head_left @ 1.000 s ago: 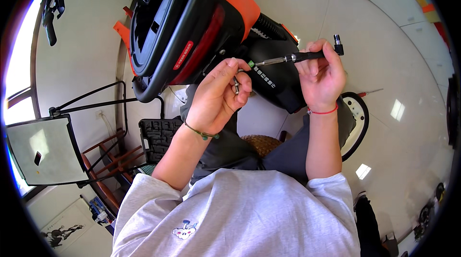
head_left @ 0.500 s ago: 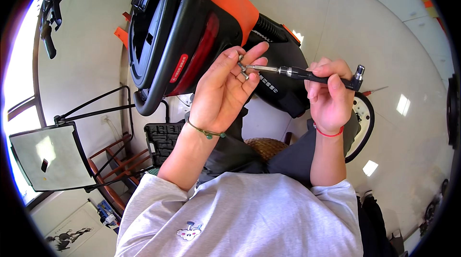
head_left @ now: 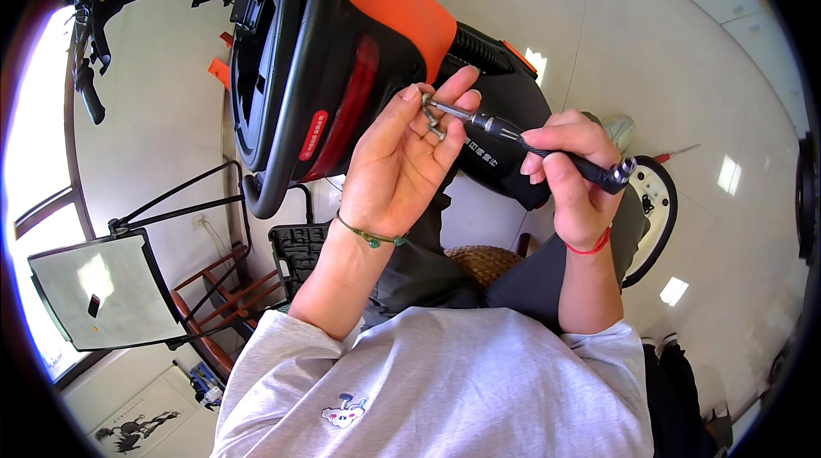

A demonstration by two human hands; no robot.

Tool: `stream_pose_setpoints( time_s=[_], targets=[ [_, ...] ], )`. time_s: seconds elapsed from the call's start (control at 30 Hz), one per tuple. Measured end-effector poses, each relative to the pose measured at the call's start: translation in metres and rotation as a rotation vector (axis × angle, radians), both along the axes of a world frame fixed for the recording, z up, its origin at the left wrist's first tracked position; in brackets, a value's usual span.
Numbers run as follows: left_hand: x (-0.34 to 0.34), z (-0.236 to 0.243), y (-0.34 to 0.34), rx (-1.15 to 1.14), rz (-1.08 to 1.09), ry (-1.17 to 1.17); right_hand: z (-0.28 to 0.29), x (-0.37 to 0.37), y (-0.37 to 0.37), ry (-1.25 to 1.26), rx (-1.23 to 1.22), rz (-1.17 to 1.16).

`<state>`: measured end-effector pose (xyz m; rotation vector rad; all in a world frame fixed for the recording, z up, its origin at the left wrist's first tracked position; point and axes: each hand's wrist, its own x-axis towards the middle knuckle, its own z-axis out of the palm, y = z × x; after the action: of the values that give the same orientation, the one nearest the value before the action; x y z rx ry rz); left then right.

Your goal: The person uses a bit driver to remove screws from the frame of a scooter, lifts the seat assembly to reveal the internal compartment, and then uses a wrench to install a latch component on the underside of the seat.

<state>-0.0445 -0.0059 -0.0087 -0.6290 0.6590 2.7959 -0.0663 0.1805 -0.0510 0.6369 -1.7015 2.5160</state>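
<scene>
Fingers of the right hand [head_left: 586, 180] clamp a screwdriver [head_left: 513, 133], slim, with silver shaft and black grip; it points to ten o'clock, its tip among small silvery screws [head_left: 437, 130] in the upturned left hand [head_left: 389, 177], whose thumb and index finger pinch together at one screw, the others loosely spread; an orange-and-black vehicle [head_left: 402, 17] stands close at eleven o'clock; pale tiled floor [head_left: 735, 227] opens out toward three o'clock.

Floor [head_left: 744, 236]: glossy pale tile, is reflecting bright light patches | Red-handled screwdriver [head_left: 662, 158]: is lying there, shaft pointing rightward | White, black-rimmed round part [head_left: 670, 223]: is showing just beside the screwdriver, floor contact hidden | Another person's feet [head_left: 669, 340]: are standing lower right
</scene>
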Motion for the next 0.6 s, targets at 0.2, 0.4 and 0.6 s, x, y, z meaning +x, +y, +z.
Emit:
stream_pose_setpoints(
  time_s=[0.2, 0.4, 0.6],
  targets=[
    [-0.001, -0.004, 0.001, -0.013, 0.033, 0.041, 0.002, 0.001, -0.005, 0.137, 0.09, -0.027],
    [-0.018, -0.005, 0.011, 0.143, 0.099, 0.097, 0.026, -0.017, -0.015, -0.244, -0.005, -0.098],
    [-0.048, 0.0, 0.021, 0.499, 0.322, 0.211, 0.055, -0.085, -0.027, -0.222, 0.095, -0.01]
  ],
)
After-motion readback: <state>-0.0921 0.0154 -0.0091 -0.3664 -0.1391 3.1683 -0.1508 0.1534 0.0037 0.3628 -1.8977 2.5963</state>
